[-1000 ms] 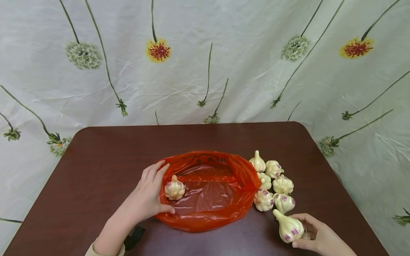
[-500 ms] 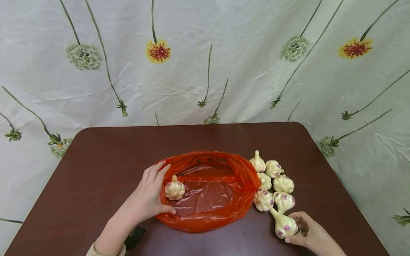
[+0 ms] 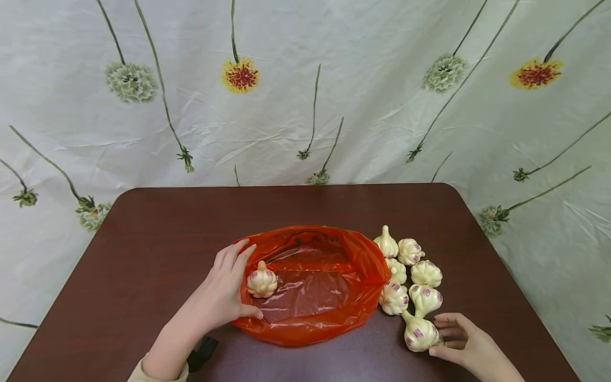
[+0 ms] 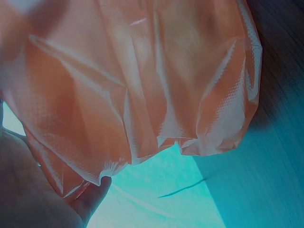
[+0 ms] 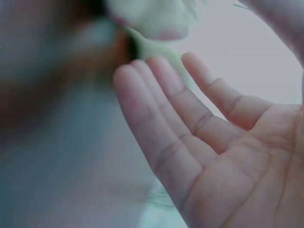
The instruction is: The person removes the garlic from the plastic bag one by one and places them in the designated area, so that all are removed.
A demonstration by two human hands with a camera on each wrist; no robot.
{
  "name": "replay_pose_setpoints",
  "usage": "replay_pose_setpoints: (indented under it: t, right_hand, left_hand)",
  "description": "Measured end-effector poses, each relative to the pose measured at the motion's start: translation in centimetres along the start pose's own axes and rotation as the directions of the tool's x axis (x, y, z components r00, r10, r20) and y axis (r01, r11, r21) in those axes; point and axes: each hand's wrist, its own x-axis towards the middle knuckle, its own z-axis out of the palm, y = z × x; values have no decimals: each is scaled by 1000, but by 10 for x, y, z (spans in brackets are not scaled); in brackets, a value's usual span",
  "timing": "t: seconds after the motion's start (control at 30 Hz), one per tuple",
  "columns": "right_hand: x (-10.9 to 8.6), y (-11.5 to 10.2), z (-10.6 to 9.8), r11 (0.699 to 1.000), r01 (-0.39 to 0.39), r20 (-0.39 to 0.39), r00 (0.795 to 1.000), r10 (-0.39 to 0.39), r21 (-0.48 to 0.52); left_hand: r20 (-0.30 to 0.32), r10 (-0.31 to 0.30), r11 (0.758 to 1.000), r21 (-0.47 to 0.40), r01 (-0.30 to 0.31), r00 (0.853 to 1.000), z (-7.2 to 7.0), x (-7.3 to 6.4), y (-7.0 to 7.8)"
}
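Observation:
A red plastic bag [image 3: 305, 331] lies mouth-up on the table, with one garlic bulb [image 3: 262, 280] inside at its left end. At that end my left hand [image 3: 221, 292] holds the rim, fingers at the far side and thumb at the near side. The left wrist view is filled by the bag's wrinkled side [image 4: 142, 85]. My right hand [image 3: 470, 342] is beside the nearest garlic bulb [image 3: 420, 335], thumb and fingers apart around its root end. In the right wrist view the palm faces the camera, its fingers [image 5: 166, 121] loosely extended with nothing between them.
Several more garlic bulbs [image 3: 426, 273] cluster against the bag's right end. A black object [image 3: 202, 353] lies beside the left forearm. The dark brown table [image 3: 157, 239] ends at a flowered white cloth [image 3: 286, 132] behind it.
My right hand has moved the garlic bulb up and left against the cluster and let it go, its fingers now loosened. The left hand and the bag have stayed put.

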Motion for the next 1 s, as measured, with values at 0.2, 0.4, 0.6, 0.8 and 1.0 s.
replay_pose_setpoints:
  t: [0.2, 0.4, 0.6, 0.8, 1.0]
  right_hand:
    - [-9, -29, -19, 976, 200, -156, 965, -211, -86]
    - [-3, -69, -23, 841, 539, -190, 822, -537, -50]
    - [10, -117, -21, 770, 637, -110, 765, -635, -16]
    - [32, -160, -6, 731, 682, -74, 731, -678, 36]
    - [53, -199, 23, 715, 683, -28, 726, -687, 147]
  left_hand:
    - [-4, 5, 1000, 2, -5, 1000, 0, 1, 0]
    - [-4, 5, 1000, 2, -5, 1000, -1, 0, 0]
    - [-1, 1, 1000, 1, -1, 1000, -2, -2, 0]
    - [4, 5, 1000, 4, -5, 1000, -2, -1, 0]
    - [-3, 3, 1000, 0, -3, 1000, -2, -1, 2]
